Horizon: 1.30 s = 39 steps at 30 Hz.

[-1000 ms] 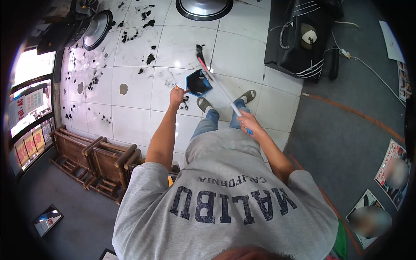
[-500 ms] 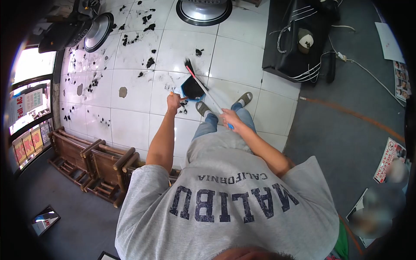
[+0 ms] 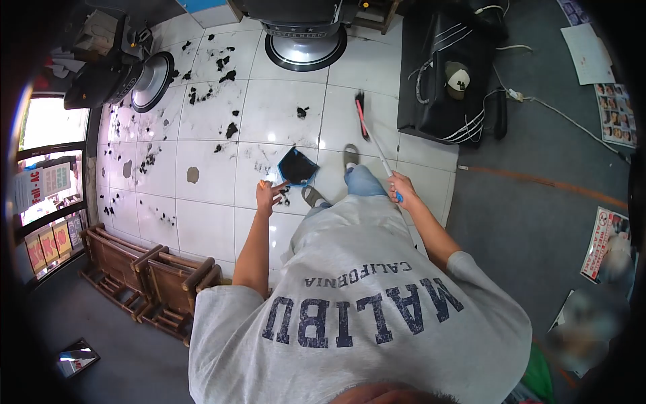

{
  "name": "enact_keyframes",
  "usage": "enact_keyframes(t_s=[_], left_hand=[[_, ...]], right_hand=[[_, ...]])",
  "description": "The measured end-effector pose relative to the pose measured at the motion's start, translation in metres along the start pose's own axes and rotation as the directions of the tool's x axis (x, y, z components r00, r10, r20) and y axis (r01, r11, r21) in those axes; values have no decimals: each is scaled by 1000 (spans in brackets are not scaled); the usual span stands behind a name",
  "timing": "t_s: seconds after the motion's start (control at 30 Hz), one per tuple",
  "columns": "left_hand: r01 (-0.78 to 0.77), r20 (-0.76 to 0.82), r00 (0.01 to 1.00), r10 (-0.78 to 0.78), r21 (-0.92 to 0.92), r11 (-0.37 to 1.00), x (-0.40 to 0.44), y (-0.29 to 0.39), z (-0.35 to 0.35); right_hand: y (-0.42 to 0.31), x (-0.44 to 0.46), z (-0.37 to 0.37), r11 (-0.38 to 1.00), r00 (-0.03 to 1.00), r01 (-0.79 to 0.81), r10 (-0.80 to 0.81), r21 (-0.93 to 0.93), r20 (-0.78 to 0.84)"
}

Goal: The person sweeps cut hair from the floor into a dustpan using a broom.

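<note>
My right hand (image 3: 401, 187) is wrapped around a broom (image 3: 364, 122). My left hand (image 3: 266, 196) loosely grips a blue dustpan (image 3: 297, 167).

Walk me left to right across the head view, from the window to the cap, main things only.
Window → bench → left hand → dustpan → broom → cap.
</note>
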<state>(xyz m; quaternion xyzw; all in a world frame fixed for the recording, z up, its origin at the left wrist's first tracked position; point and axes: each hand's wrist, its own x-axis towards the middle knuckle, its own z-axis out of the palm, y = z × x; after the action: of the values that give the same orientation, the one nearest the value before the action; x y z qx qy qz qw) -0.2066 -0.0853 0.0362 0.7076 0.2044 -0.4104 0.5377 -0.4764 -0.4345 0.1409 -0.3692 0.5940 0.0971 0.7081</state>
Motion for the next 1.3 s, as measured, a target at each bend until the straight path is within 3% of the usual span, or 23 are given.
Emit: enact_keyframes(t_s=[0.07,0.17,0.27,0.33,0.37,0.5,0.57,0.67,0.77,0.8,0.83,0.87,0.9,0.97,1.0,1.07,1.1,1.2,1.3], left_hand=[[-7,-88,996,13,72,997,3,-8,0],[-31,-209,976,61,147,989,-2,-6,12],[-98,-283,942,180,281,955,11,-30,5],[-191,-359,867,346,402,896,46,-71,-5],[-149,-377,883,280,341,928,8,-34,14],[-150,-452,796,403,498,854,-8,-22,34],[-175,-417,810,411,498,850,-14,-11,38],[-157,-430,793,431,539,827,-15,-10,42],[-66,-444,834,328,510,858,-13,-19,37],[-41,-438,854,281,483,875,-5,-18,36],[-53,-415,865,282,483,874,-2,-13,38],[-64,-390,877,281,484,873,-1,-10,39],[-72,-366,888,277,485,871,-2,-7,38],[-62,-393,853,344,579,813,12,-25,31],[-55,-401,834,379,623,781,21,-34,26],[9,-412,886,215,478,878,42,-45,14],[47,-405,904,133,404,914,50,-49,9],[142,-426,904,31,369,919,63,-56,1],[190,-455,889,57,478,858,58,-48,4]], right_hand=[[-11,25,-11,999,999,37,-38,-37,-28],[-36,68,-23,922,968,176,-226,-345,-108],[-77,120,-35,761,860,260,-462,-594,-216],[-124,158,-40,678,837,222,-501,-700,-219],[-145,176,-46,632,827,196,-517,-750,-220],[-247,238,-54,507,875,51,-437,-860,-206],[-286,272,-58,406,897,-22,-396,-913,-198],[-316,310,-55,369,935,-58,-305,-928,-179],[-270,347,-39,409,972,83,-235,-909,-17],[-242,333,-24,463,958,201,-278,-863,73],[-217,325,-2,408,964,159,-259,-899,53],[-183,317,16,445,964,139,-266,-885,18],[-135,343,13,485,970,210,-209,-849,121],[-139,212,73,599,962,160,-271,-784,-11],[-145,193,79,592,987,121,-160,-797,31],[-153,168,86,559,992,52,69,-828,109],[-153,168,79,727,993,10,74,-687,93],[-184,161,50,802,975,26,110,-597,191],[-202,144,54,811,982,129,-24,-571,187]])
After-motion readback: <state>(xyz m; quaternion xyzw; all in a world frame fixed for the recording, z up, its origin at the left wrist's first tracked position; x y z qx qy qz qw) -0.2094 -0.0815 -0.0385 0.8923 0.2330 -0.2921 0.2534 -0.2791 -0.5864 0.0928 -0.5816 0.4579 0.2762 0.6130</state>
